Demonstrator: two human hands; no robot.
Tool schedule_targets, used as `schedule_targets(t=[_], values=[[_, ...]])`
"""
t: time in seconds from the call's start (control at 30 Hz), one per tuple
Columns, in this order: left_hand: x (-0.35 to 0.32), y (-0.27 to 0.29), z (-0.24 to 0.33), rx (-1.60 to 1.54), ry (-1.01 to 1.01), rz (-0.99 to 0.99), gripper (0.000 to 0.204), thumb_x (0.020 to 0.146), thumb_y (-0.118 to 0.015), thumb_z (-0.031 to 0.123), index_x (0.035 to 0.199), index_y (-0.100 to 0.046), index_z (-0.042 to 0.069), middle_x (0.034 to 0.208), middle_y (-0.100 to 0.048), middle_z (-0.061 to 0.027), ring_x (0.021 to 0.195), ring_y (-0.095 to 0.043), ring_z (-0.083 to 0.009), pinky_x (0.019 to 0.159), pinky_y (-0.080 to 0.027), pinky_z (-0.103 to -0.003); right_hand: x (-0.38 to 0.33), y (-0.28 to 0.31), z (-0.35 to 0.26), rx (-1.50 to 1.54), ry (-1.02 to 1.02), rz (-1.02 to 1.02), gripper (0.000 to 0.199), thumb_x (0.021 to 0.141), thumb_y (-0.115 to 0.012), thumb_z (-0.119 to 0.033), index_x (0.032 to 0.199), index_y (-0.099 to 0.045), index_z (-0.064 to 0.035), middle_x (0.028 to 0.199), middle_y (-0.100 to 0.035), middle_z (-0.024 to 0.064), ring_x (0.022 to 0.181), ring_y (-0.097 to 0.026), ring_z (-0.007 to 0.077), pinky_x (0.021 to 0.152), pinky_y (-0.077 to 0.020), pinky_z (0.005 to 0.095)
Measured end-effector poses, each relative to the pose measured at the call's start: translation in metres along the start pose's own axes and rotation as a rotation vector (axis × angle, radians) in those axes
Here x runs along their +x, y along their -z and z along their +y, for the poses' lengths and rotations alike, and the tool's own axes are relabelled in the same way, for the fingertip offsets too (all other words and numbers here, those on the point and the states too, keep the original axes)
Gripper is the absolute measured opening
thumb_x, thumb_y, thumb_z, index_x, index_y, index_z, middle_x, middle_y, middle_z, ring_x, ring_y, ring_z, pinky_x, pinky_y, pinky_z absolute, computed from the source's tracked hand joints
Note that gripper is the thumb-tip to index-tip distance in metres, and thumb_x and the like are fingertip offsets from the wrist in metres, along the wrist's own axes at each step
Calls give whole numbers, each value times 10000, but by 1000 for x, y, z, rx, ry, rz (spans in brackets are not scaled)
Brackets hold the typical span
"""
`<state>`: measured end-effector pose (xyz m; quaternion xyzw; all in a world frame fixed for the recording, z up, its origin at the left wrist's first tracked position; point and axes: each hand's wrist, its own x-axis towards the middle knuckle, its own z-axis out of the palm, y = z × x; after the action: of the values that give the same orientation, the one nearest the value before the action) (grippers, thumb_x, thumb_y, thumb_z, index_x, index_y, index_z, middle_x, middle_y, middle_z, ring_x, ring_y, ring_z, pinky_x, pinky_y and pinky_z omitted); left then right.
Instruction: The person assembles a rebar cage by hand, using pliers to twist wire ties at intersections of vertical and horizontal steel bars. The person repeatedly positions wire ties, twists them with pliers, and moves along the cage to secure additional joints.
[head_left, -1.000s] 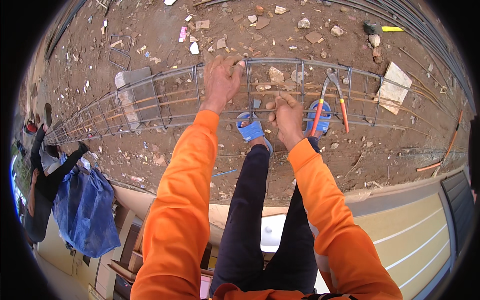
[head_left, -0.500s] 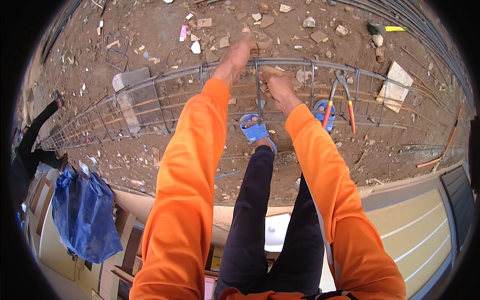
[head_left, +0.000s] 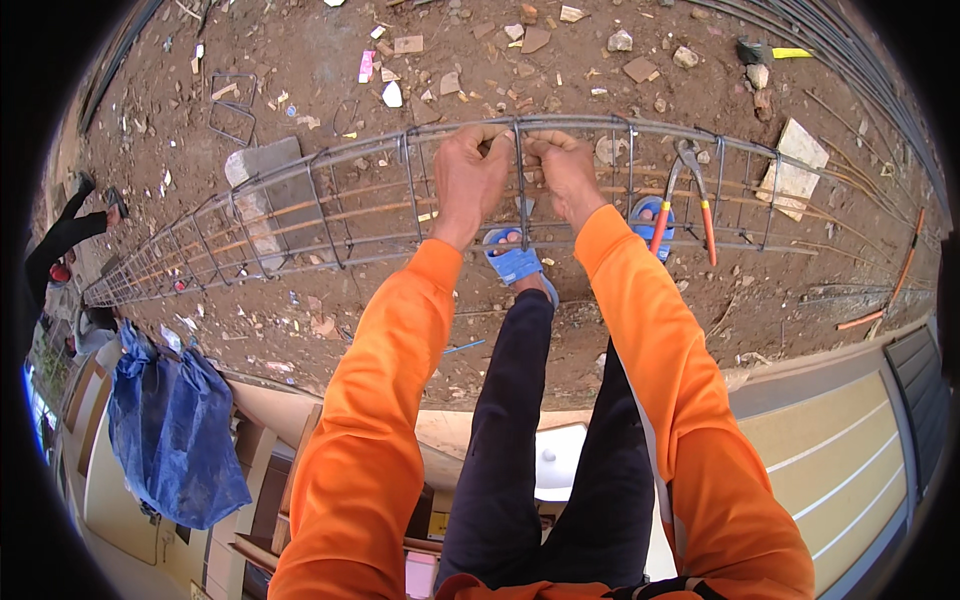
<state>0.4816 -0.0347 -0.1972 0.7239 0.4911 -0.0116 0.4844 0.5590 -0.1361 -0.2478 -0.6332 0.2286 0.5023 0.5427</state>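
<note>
Left fingers (head_left: 484,130) partly hidden; co-worker (head_left: 52,252) cut off

It's an open-air building site out here: bare dirt ground (head_left: 290,60) strewn with rubble (head_left: 536,40), long steel rods (head_left: 868,100) bundled off right, a rebar cage (head_left: 520,190) underhand, and a cream-walled building (head_left: 835,468) right alongside.

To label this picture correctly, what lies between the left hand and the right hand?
In the head view, one dark metal stirrup lies between the left hand and the right hand.
</note>
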Motion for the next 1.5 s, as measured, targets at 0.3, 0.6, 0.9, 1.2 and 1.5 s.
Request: schedule_targets(t=[0.3,0.6,0.9,1.2,1.5], values=[[13,6,-50,612,-639,-15,175,739,-742,147,906,-717,99,863,-565,-82,869,-545,-281,790,-441,-453,11,6,3,20,4,-46,109,875,-657,-36,967,-684,14,788,-653,24,634,-558,80,507,-430,223],[52,-2,-34,736,-650,-58,165,751,-740,212,772,-639,83,788,-579,-96,785,-573,-322,737,-469,-437,9,6,1,-15,-13,-54,107,888,-638,-25,979,-677,16,801,-650,24,645,-561,77,512,-437,214],[115,0,-30,243,325,-677,184,778,-646,247,752,-692,71,709,-658,-63,675,-602,-174,667,-470,-320,14,-5,11,146,-18,-31,23,900,-599,-10,901,-617,-25,774,-590,6,648,-524,100,553,-420,250],[113,1,-32,196,434,-520,172,760,-732,208,813,-745,45,773,-691,-39,636,-574,-125,581,-435,-296,4,-26,-8,365,-71,-34,135,795,-754,-106,822,-623,-96,734,-514,-27,655,-465,88,565,-366,262],[110,-12,-11,266,378,-459,189,723,-766,158,844,-750,14,757,-701,-55,579,-584,-136,452,-404,-339,18,-19,6,294,35,2,132,741,-766,-87,779,-646,-46,693,-532,-15,585,-463,103,548,-376,283]])
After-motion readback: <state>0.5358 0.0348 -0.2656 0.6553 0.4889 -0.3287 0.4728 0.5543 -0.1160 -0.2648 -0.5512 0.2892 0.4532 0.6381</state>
